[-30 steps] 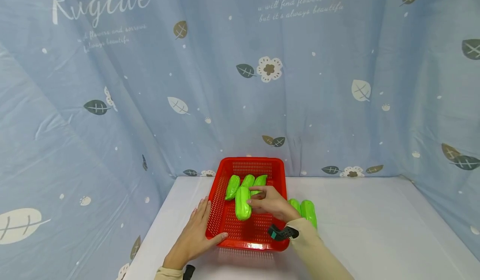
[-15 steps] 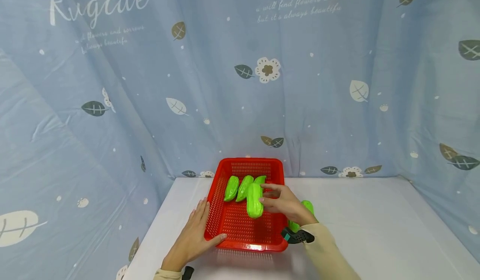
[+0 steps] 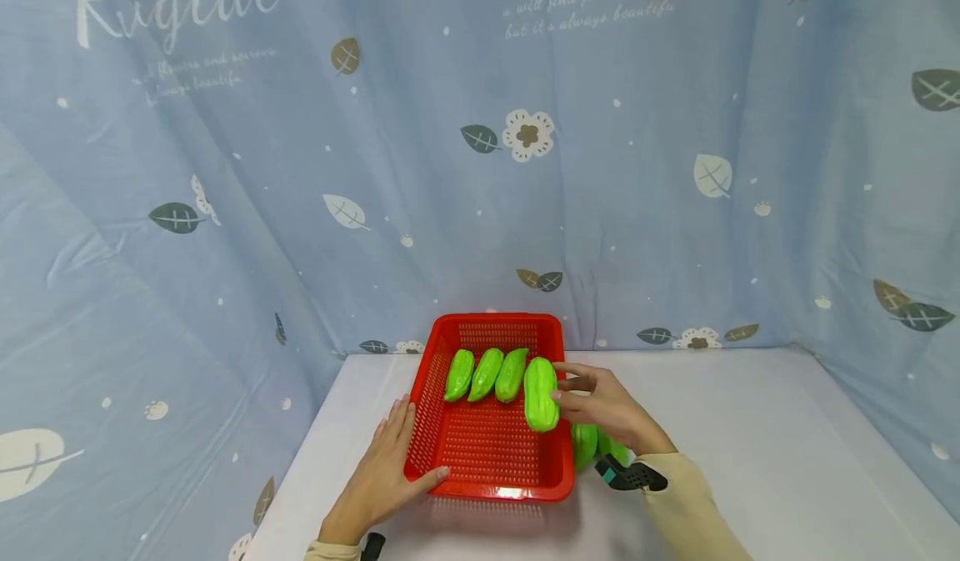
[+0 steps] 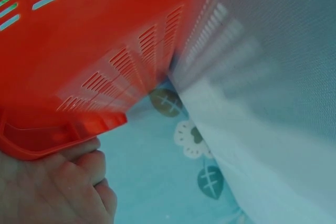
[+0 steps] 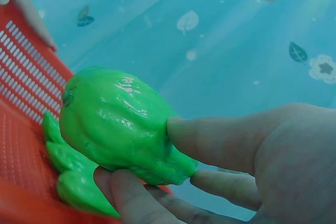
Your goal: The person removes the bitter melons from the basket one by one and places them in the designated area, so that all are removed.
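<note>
My right hand point(image 3: 607, 407) pinches a glossy, ridged, bright green pepper-like vegetable point(image 3: 541, 396) between thumb and fingers, above the right side of a red plastic basket point(image 3: 491, 492). In the right wrist view its rounded end point(image 5: 100, 124), with a small dimple, points away from the thumb. Three similar green vegetables point(image 3: 486, 375) lie side by side at the back of the basket. My left hand point(image 3: 375, 482) rests against the basket's left rim, fingers extended along it and the thumb across the front corner. The left wrist view shows that hand point(image 4: 58, 187) beneath the rim.
More green vegetables point(image 3: 584, 446) lie on the white table point(image 3: 750, 444) just right of the basket, partly hidden by my right wrist. A blue patterned curtain point(image 3: 615, 211) hangs behind the table and along its sides.
My right hand has carried the green vegetable rightward across the basket, uncovering the row at the back. The left hand has stayed at the rim. The head view has shifted slightly.
</note>
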`<action>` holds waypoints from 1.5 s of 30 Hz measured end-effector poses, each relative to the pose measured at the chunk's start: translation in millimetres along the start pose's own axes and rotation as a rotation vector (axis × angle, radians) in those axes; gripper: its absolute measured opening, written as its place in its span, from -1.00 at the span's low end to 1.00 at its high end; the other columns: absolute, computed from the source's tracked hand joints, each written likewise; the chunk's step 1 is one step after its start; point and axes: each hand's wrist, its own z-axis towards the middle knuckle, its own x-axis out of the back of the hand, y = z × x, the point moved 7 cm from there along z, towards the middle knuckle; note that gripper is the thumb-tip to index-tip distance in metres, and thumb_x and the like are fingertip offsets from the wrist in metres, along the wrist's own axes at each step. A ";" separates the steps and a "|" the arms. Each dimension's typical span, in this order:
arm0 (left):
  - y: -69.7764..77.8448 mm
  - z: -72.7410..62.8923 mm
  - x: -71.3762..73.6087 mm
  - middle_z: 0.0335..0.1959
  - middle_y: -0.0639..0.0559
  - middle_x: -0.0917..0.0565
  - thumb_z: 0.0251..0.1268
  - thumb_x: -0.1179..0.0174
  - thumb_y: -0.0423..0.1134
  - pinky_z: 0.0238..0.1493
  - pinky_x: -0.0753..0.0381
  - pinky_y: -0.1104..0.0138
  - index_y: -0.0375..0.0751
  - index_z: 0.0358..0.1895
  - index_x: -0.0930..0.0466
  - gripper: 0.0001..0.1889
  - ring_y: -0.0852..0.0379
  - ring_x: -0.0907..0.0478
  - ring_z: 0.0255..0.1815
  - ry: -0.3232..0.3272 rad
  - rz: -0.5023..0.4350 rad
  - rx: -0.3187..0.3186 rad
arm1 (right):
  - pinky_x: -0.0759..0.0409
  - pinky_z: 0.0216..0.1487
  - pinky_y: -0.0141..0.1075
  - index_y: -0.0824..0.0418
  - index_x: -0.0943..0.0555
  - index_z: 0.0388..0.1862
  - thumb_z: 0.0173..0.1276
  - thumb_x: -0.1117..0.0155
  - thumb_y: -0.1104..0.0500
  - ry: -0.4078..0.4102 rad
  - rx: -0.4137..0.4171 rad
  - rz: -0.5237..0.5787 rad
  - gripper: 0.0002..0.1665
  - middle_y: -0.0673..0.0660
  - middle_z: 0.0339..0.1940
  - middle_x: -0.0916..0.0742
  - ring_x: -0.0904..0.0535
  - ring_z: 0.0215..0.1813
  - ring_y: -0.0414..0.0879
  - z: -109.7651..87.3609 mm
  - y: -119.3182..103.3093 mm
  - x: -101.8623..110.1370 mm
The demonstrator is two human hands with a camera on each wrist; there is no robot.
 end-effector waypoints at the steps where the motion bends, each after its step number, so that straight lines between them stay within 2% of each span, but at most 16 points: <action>1: 0.2 0.1 0.9 0.72 -0.22 -0.02 0.19 -0.25 0.43 0.66 -0.12 -0.18 -0.34 0.66 0.01 0.20 -0.19 0.05 0.75 0.006 0.003 -0.003 | -0.78 0.11 -0.04 0.28 -0.34 0.58 0.43 -0.40 0.16 -0.002 0.004 0.006 -0.20 0.49 0.33 -0.56 -0.77 0.04 0.01 -1.3 -0.1 2.5; 15: 0.4 0.9 2.7 0.72 -0.21 -0.03 0.18 -0.26 0.42 0.66 -0.12 -0.19 -0.33 0.66 0.01 0.20 -0.20 0.03 0.75 0.011 -0.001 0.002 | -0.75 0.17 -0.01 0.32 -0.24 0.62 0.47 -0.35 0.17 0.022 0.001 0.010 -0.16 0.53 0.39 -0.50 -0.77 0.10 0.03 -20.8 9.2 34.4; 25: -1.6 0.7 0.9 0.72 -0.22 -0.03 0.18 -0.26 0.42 0.66 -0.11 -0.18 -0.35 0.65 0.00 0.20 -0.19 0.04 0.75 -0.001 0.000 0.012 | -0.76 0.14 -0.16 0.29 -0.21 0.64 0.49 -0.33 0.16 0.041 -0.012 -0.004 -0.15 0.54 0.44 -0.46 -0.74 0.16 -0.01 -29.2 21.6 58.9; 45: -1.2 -0.1 -0.5 0.73 -0.19 -0.01 0.18 -0.24 0.44 0.67 -0.10 -0.19 -0.32 0.66 0.01 0.20 -0.18 0.06 0.75 -0.006 0.002 0.018 | -0.76 0.14 -0.21 0.39 -0.11 0.66 0.54 -0.28 0.13 0.084 -0.035 -0.023 -0.12 0.62 0.49 -0.37 -0.72 0.19 -0.09 -48.8 45.3 101.5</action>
